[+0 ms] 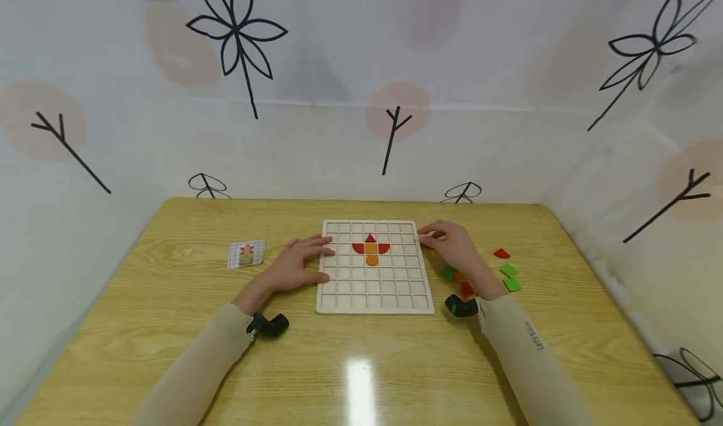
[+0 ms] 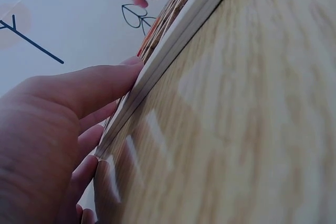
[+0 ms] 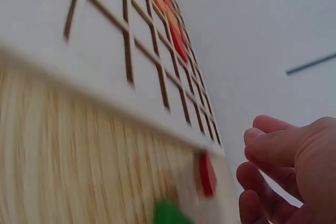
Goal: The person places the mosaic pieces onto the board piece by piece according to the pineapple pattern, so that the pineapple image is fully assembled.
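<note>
A pale wooden grid board (image 1: 373, 288) lies on the table. On it are a red triangle (image 1: 369, 238), an orange square (image 1: 370, 248), a rounded orange piece (image 1: 372, 260) and red curved pieces (image 1: 384, 248) to either side. My left hand (image 1: 296, 266) rests at the board's left edge, fingers spread over the rim, thumb against it lower down. Beside the upper right edge, my right hand (image 1: 452, 244) hovers with loosely bent fingers; thumb and index tip come close together, with nothing showing between them. Below those fingers a red piece (image 3: 207, 174) lies by the board's edge.
Left of the board lies a small pattern card (image 1: 246, 255). Under my right forearm is a cluster with a dark green piece (image 1: 449, 273) and a red piece (image 1: 467, 289). Farther right are another red piece (image 1: 501, 253) and light green pieces (image 1: 509, 271).
</note>
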Action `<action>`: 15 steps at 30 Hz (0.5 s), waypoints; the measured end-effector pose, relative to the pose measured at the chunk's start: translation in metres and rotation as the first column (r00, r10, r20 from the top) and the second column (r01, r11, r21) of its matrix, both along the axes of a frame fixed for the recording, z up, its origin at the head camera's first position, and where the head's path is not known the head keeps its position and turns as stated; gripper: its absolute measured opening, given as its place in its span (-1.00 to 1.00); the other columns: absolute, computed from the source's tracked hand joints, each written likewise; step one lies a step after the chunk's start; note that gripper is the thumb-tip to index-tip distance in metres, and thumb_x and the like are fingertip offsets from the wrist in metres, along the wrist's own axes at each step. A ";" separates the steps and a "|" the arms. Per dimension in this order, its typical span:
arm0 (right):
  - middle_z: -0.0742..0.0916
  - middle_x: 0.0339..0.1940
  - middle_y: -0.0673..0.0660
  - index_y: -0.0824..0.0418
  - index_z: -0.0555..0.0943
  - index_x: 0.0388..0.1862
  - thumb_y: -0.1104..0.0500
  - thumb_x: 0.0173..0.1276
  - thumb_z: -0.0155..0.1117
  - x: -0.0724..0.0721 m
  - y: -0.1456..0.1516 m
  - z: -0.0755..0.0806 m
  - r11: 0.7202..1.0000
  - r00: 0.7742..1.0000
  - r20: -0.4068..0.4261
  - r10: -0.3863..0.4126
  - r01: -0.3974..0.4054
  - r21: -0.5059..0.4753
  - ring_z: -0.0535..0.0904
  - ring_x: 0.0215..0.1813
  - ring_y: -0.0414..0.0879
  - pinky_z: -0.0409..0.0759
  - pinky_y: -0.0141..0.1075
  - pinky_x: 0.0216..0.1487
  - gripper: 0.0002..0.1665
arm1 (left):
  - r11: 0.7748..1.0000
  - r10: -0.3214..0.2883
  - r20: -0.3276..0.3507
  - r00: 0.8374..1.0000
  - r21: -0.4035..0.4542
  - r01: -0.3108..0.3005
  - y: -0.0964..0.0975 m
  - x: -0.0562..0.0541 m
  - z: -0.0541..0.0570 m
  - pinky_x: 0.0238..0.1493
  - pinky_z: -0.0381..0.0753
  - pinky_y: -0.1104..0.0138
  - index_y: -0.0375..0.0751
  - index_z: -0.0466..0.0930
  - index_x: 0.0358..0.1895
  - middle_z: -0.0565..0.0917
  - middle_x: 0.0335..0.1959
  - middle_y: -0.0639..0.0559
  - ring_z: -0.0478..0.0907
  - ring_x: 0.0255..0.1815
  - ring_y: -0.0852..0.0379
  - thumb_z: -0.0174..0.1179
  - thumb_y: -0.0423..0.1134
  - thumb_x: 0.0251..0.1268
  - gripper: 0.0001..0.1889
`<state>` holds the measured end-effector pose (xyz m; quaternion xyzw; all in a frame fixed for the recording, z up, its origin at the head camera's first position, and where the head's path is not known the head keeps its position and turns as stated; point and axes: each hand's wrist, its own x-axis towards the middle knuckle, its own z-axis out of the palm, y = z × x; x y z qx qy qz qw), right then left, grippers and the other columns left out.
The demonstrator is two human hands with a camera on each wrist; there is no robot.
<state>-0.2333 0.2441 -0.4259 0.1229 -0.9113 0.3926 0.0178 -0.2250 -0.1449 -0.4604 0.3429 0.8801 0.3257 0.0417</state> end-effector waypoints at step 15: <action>0.59 0.03 0.27 0.31 0.61 0.21 0.06 0.51 0.21 0.000 0.040 -0.008 0.984 0.992 0.093 0.088 -0.101 0.144 0.51 0.00 0.14 0.50 0.02 0.02 -0.56 | 1.000 0.004 0.002 1.000 0.001 -0.004 -0.001 0.002 0.002 0.47 -0.20 -0.17 -0.10 0.55 0.31 0.28 0.52 -0.05 0.05 0.57 -0.10 0.36 0.00 0.26 -0.43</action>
